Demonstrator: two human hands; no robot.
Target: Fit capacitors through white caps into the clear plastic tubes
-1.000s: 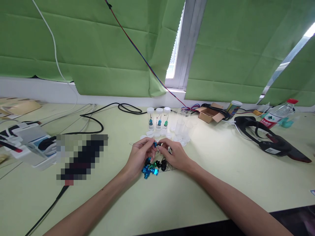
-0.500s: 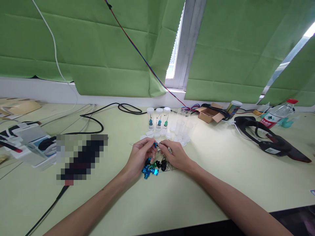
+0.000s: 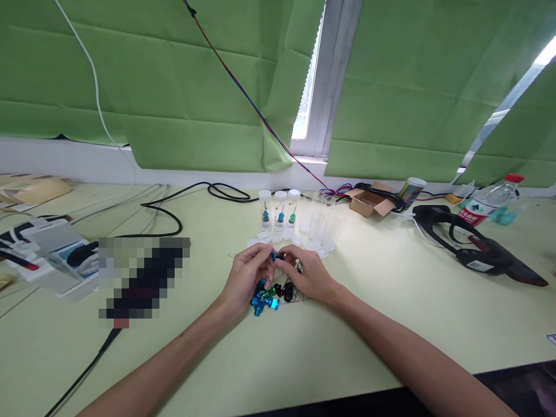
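Note:
My left hand (image 3: 245, 277) is closed on a small blue metal piece (image 3: 274, 256), with a thin wire (image 3: 238, 255) sticking out leftward past the fingers. My right hand (image 3: 310, 273) pinches the dark end of that same piece, so the two hands meet over the table. Just below them lies a small pile: shiny blue metal pieces (image 3: 259, 304), a green one (image 3: 270, 293), a round black part (image 3: 288, 291) and thin dark wires (image 3: 299, 296). Behind the hands stand capped clear vials (image 3: 266, 221), each with a blue or green piece inside.
White caps (image 3: 277, 238) and uncapped clear tubes (image 3: 317, 226) stand near the vials. An open cardboard box (image 3: 369, 204), a black headset-like device (image 3: 482, 255) and a bottle (image 3: 489, 200) are to the right. A black cable (image 3: 174, 217) and a white case (image 3: 61, 260) lie left.
My right thumb and fingers have shifted slightly on the piece, and its dark end shows more between my hands. My left hand stays nearly still.

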